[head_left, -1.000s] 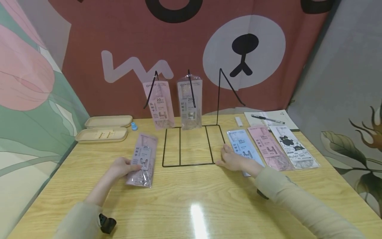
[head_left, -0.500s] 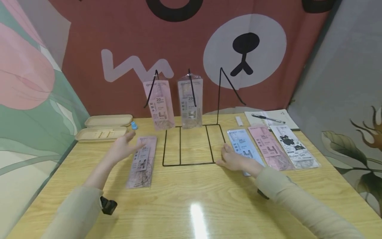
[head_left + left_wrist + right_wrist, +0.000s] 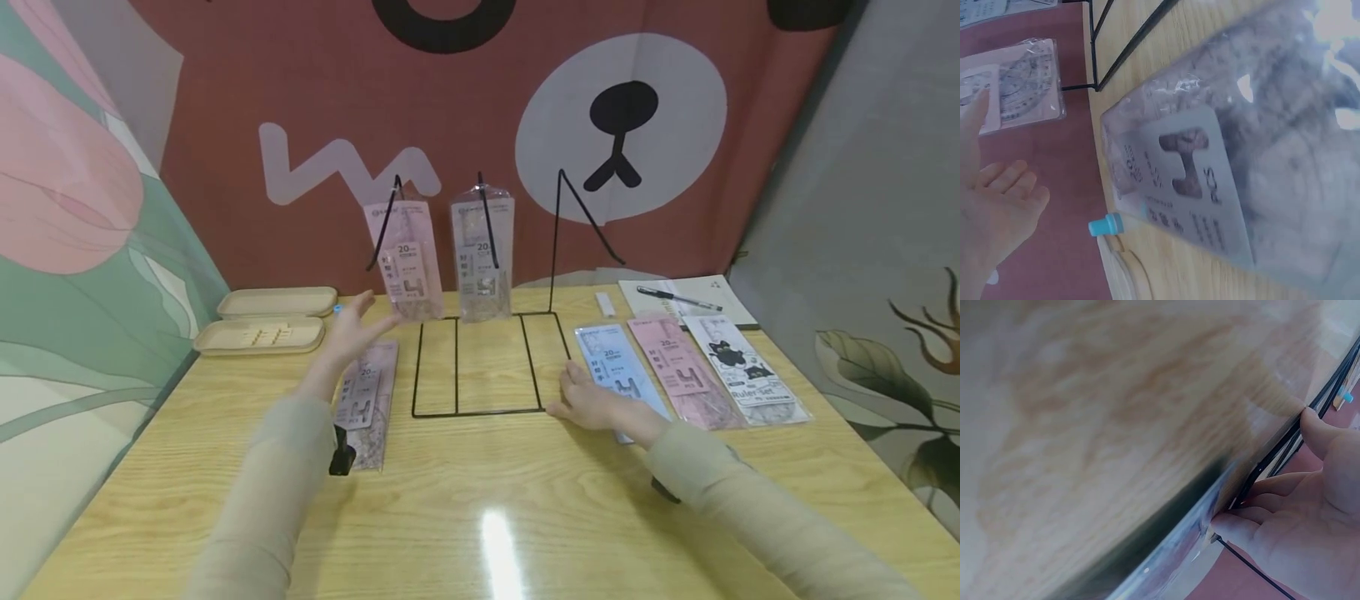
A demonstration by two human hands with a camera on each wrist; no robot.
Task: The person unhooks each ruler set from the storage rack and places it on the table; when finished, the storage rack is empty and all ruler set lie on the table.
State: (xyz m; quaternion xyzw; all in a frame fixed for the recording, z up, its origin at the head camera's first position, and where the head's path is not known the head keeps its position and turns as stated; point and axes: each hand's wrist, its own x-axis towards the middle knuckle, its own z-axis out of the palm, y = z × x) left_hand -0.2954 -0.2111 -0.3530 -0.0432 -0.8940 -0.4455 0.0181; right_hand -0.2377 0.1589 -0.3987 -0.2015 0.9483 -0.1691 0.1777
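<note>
My left hand [image 3: 349,337] is raised with fingers spread, holding nothing, just below a pink ruler-set packet [image 3: 417,225] on the left hook of a black wire display rack [image 3: 487,412]. In the left wrist view, the left hand [image 3: 1004,206] stands apart from that packet. Under the left wrist, another pink ruler-set packet [image 3: 366,408] lies on the table, partly covered. A greyish packet [image 3: 482,233] hangs on the middle hook; the right hook [image 3: 588,218] bears nothing. My right hand [image 3: 588,400] grips the rack's front right corner, thumb [image 3: 1316,431] against the wire.
Right of the rack lie a blue packet [image 3: 611,358], a pink packet [image 3: 678,367] and a white cat-print ruler set [image 3: 750,375]. Behind them are a notebook [image 3: 720,296], a pen [image 3: 678,298] and a white eraser-like block [image 3: 605,304]. An open beige case [image 3: 258,346] stands back left.
My left hand has let go of the pink packet on the table, risen and moved forward and right toward the hanging pink packet. The right hand has stayed at the rack's corner.
</note>
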